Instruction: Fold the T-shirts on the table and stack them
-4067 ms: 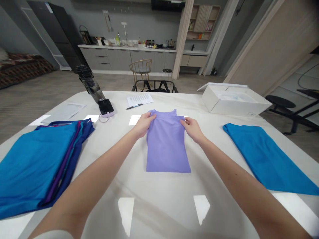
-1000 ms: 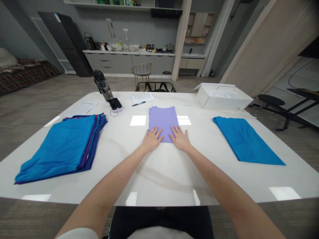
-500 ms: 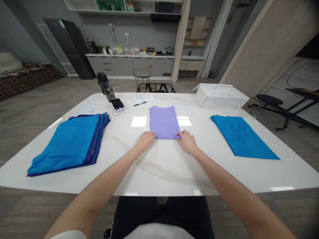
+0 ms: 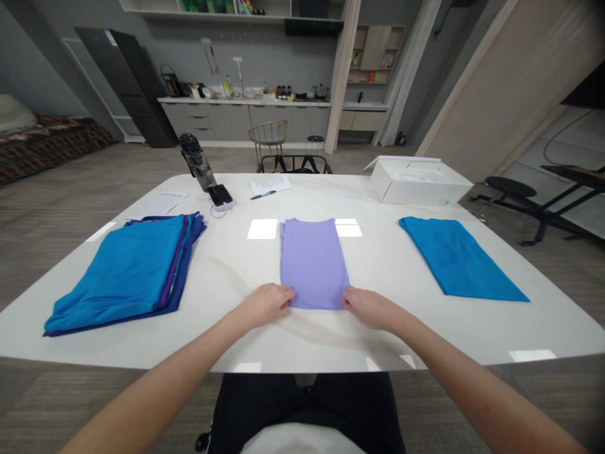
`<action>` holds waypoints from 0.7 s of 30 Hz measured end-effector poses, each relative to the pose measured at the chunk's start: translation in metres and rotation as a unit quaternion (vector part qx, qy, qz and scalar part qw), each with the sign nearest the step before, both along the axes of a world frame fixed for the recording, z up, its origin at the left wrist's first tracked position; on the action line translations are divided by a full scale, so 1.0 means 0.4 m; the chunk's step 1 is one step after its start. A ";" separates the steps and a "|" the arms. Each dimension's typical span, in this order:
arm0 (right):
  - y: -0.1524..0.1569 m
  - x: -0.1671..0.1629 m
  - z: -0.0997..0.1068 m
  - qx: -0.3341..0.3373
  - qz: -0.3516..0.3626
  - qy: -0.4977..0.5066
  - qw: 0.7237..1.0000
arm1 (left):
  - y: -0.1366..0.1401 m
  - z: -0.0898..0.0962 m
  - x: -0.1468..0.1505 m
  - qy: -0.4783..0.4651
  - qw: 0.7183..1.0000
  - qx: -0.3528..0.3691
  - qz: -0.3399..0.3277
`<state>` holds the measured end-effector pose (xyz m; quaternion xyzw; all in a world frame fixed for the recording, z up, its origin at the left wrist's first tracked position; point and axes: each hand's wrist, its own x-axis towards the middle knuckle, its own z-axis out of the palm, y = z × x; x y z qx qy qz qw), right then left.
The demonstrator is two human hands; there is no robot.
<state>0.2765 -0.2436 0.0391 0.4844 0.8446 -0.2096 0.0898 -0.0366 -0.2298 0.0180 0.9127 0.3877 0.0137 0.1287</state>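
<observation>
A folded lavender shirt (image 4: pixel 314 261) lies flat on the white table in front of me, with a shallow curved edge at its far end. My left hand (image 4: pixel 268 305) pinches its near left corner, fingers curled in. At the near right corner my right hand (image 4: pixel 371 306) grips the cloth the same way. Over on the left sits a pile of folded blue, purple and navy cloth (image 4: pixel 120 268). One folded blue garment (image 4: pixel 463 258) rests by itself on the right.
An open white box (image 4: pixel 418 183) stands at the back right. Toward the back left are a dark water bottle (image 4: pixel 197 162), a phone (image 4: pixel 220 194) on a lilac stand, papers (image 4: pixel 270 184) and a pen (image 4: pixel 263 195). A black chair (image 4: pixel 295 165) is beyond the far edge.
Both hands have moved toward me, and the lavender shirt has slid nearer with them. My fingers have curled more tightly at its near corners.
</observation>
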 end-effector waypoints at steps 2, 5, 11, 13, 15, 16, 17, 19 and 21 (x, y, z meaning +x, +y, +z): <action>-0.050 0.000 0.025 -0.049 0.011 0.002 0.999 | -0.062 0.017 -0.007 -0.018 0.999 -0.041 -0.027; -0.056 -0.003 0.048 -0.132 0.013 0.024 0.991 | -0.083 0.048 -0.005 -0.068 0.989 -0.119 -0.063; 0.178 -0.019 0.032 0.010 -0.073 0.073 0.995 | 0.167 0.078 0.022 -0.051 0.995 -0.061 0.066; 0.281 -0.026 0.014 0.077 -0.110 0.057 0.989 | 0.277 0.078 0.028 -0.014 0.992 0.006 0.128; 0.372 -0.032 -0.005 0.122 -0.158 0.044 0.979 | 0.369 0.075 0.033 0.022 0.982 0.014 0.189; 0.410 -0.034 -0.015 0.128 -0.179 0.040 0.975 | 0.404 0.074 0.036 0.043 0.976 0.004 0.215; 0.442 -0.036 -0.025 0.128 -0.200 0.036 0.971 | 0.433 0.071 0.039 0.060 0.969 -0.017 0.240; 0.490 -0.038 -0.045 0.104 -0.238 0.025 0.965 | 0.471 0.065 0.046 0.082 0.955 -0.071 0.278; 0.519 -0.039 -0.064 0.074 -0.272 0.016 0.959 | 0.493 0.055 0.051 0.089 0.944 -0.106 0.301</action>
